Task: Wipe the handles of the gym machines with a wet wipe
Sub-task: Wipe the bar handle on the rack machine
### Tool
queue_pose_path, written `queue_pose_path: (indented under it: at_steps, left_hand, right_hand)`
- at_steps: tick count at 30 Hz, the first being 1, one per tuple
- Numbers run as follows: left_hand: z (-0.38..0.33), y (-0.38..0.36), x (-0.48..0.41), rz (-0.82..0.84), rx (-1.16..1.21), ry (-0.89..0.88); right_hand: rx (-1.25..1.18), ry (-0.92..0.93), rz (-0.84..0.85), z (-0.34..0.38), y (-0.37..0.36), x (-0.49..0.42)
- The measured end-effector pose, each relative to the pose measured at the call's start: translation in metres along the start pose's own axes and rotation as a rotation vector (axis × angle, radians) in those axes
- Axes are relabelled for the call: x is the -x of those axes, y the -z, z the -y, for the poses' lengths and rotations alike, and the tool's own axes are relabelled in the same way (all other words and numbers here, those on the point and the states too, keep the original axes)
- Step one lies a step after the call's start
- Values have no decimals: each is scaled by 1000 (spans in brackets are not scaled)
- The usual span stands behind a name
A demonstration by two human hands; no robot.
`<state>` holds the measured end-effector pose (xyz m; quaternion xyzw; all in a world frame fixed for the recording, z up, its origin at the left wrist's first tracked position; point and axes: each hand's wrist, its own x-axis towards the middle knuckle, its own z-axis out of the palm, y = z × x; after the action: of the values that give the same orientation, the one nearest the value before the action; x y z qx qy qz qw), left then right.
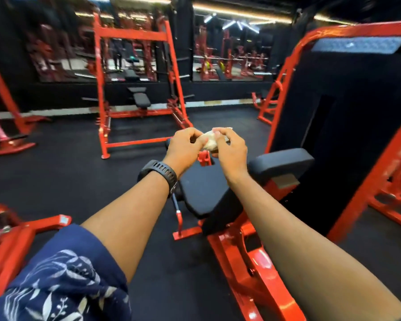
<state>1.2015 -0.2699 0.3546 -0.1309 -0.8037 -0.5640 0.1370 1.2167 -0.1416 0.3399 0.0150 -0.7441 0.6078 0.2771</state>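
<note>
While your left hand [185,144] and right hand [229,150] both pinch the bunched wipe [210,142] at 12 o'clock over the seat [206,193], pull gently: hard tugging may tear or drop it.

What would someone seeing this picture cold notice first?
Mid-frame, the left hand and right hand pinch a crumpled white wipe between them, with a black watch on the left wrist. Just below them sits a black padded seat on a bright red frame. Behind, left of centre, stands a tall red rack.
</note>
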Motion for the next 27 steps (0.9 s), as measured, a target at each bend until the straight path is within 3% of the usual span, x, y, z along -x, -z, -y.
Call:
queue_pose_path:
  at_steps: [5,9,16,21,27]
  left_hand:
    - [32,80,-40,-122,39,15]
    - [62,144,-69,-199,105,21]
    - [118,224,-130,-290,130,50]
    - [166,248,-197,-256,145,47]
    - [220,266,-307,-200,162,55]
  right_hand:
    - [33,37,166,13,-94,-23]
    - [-10,181,269,18,-164,-44]
    - [-137,81,458,3,-269,-77]
    - [-115,199,427,-18,-330,-134]
    - [-158,185,392,-59,-416,-239]
